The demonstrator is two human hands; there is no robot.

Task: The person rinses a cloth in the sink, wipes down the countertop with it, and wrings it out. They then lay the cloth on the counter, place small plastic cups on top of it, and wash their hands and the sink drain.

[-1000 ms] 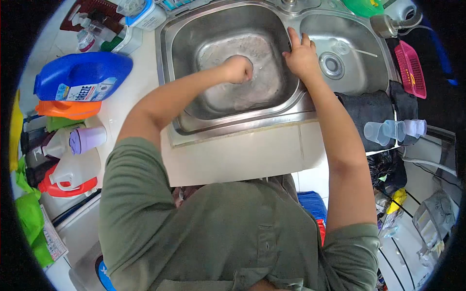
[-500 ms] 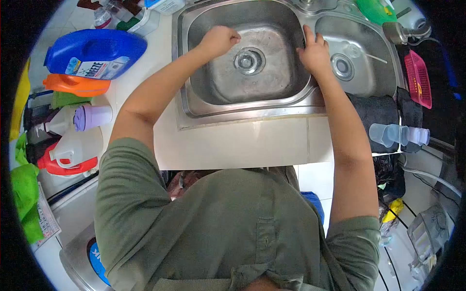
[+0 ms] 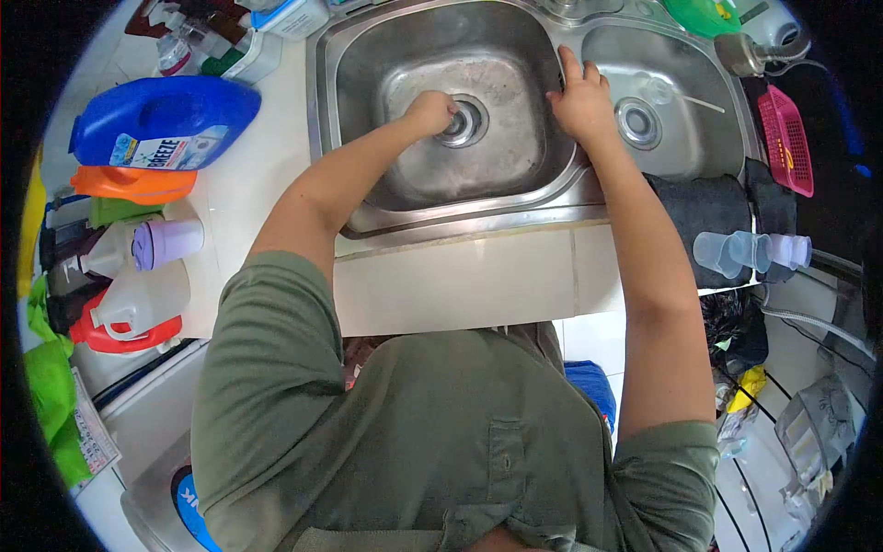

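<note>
Over the larger steel basin, my left hand has its fingers curled in. It overlaps the left side of the round drain in view; what the fingers hold, if anything, is hidden. My right hand rests on the divider between the two basins, fingers stretched out and apart, with nothing visible in it. Beside it, the smaller basin has its own drain and a thin white stick-like piece lying in it.
A blue detergent jug, an orange bottle, a lilac cup and a white jug line the left counter. At right are a dark cloth, plastic cups, a pink basket and a faucet.
My left hand has moved down and slightly right in view, from the basin's upper left to beside the drain. My right hand stays on the divider. The whole view has shifted slightly.
</note>
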